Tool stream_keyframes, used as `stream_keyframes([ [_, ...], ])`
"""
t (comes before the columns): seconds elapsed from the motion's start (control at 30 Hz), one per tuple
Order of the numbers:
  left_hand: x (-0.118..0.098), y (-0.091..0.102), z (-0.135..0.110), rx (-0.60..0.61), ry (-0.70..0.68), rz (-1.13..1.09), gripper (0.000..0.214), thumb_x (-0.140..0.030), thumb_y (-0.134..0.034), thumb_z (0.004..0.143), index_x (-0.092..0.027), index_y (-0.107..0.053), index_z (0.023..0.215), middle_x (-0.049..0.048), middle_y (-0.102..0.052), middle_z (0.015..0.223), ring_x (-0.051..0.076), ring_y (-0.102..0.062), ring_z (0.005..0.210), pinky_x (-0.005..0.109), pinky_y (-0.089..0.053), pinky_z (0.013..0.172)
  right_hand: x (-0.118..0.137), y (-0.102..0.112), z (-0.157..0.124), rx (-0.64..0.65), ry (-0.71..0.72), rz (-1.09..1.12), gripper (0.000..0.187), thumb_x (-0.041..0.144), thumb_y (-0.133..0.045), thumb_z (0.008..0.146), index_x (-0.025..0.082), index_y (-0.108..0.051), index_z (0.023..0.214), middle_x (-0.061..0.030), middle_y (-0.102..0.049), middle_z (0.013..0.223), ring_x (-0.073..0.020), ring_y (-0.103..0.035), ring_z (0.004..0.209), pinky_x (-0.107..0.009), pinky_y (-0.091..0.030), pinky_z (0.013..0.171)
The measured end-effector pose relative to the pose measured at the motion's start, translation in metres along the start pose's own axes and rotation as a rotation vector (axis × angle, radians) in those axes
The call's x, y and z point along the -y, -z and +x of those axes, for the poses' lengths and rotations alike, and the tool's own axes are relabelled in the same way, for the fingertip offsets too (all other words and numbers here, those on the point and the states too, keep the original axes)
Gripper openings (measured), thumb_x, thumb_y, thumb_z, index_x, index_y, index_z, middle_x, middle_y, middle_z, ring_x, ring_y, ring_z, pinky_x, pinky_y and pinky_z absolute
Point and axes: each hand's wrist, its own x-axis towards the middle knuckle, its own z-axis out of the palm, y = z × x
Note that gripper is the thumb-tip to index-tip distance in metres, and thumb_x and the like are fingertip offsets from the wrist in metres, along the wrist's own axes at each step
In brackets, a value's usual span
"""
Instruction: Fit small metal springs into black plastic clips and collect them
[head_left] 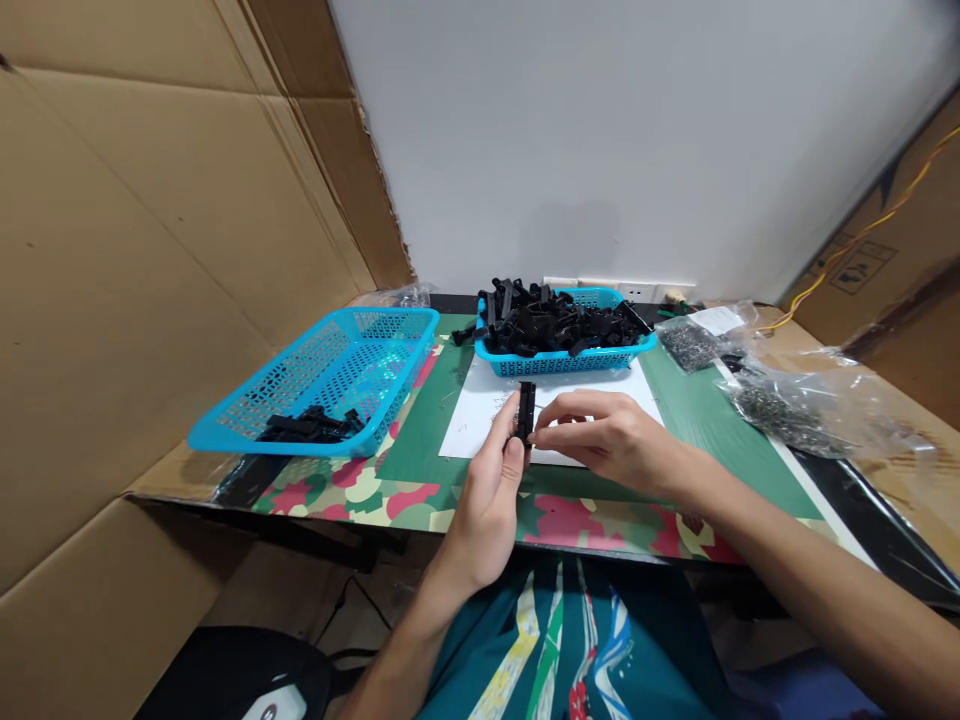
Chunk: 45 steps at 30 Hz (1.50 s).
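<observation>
My left hand [493, 495] is closed around the lower end of a narrow black plastic part [526, 408], which it holds upright above the table's front half. From the right, my right hand [611, 435] reaches to that part, its thumb and fingertips pinched against the lower right side. Whatever small thing may sit between those fingertips is too small to make out. Under the hands lies a white sheet of paper [469, 420], with tiny metal pieces [499, 402] scattered on it just left of the black part.
A blue basket [566, 362] heaped with black parts [547, 318] stands at the back. To the left, another blue basket [300, 355] holds fewer black parts [315, 425]. Plastic bags of small metal pieces [787, 412] [686, 343] lie at right. Cardboard [165, 200] walls the left side.
</observation>
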Motion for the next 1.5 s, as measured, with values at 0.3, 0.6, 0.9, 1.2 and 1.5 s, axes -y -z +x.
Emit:
stream_keyframes([
  [0.3,-0.009,0.003,0.006,0.046,0.075,-0.028,0.053,-0.055,-0.039,0.110,-0.022,-0.064,0.144,0.0095,-0.072,0.117,0.024,-0.065,0.104,0.036,-0.052,0.094,-0.008,0.005,-0.002,-0.086,0.054,-0.132,0.022,0.013,-0.059,0.105,0.019,-0.079,0.098,-0.0079,-0.072,0.093,-0.0165,-0.059,0.077,-0.029,-0.043,0.062],
  [0.6,-0.001,-0.002,0.004,-0.208,-0.106,0.211,0.019,-0.038,-0.068,0.101,-0.022,-0.068,0.111,0.0034,-0.069,0.099,0.019,-0.064,0.088,0.029,-0.050,0.080,-0.015,0.006,-0.005,-0.054,-0.010,-0.049,0.017,0.019,-0.062,0.105,0.021,-0.078,0.101,-0.0065,-0.070,0.090,-0.0178,-0.060,0.080,-0.030,-0.045,0.066],
  [0.9,-0.002,-0.003,0.002,-0.208,-0.173,0.263,0.009,-0.028,-0.066,0.101,-0.021,-0.068,0.107,0.0026,-0.070,0.098,0.018,-0.068,0.090,0.030,-0.053,0.081,-0.039,0.024,-0.010,0.215,-0.562,-0.162,0.010,0.021,-0.071,0.097,0.020,-0.078,0.090,-0.0050,-0.073,0.091,-0.0217,-0.060,0.084,-0.034,-0.044,0.077],
  [1.2,-0.003,-0.007,0.001,0.075,-0.256,0.439,0.009,-0.015,-0.070,0.097,-0.021,-0.069,0.103,0.0002,-0.072,0.098,0.016,-0.068,0.090,0.028,-0.053,0.081,-0.043,0.003,-0.014,0.332,-0.658,-0.199,0.009,0.013,-0.065,0.096,0.018,-0.069,0.091,-0.0084,-0.070,0.099,-0.0250,-0.058,0.094,-0.032,-0.041,0.079],
  [1.5,0.001,-0.010,0.000,0.011,-0.302,0.521,0.009,-0.013,-0.074,0.094,-0.020,-0.070,0.099,0.0015,-0.072,0.094,0.019,-0.069,0.089,0.030,-0.053,0.079,-0.034,0.018,-0.007,0.009,-0.656,-0.011,0.026,0.009,-0.054,0.096,0.019,-0.074,0.108,-0.0057,-0.074,0.093,-0.0207,-0.068,0.081,-0.031,-0.047,0.073],
])
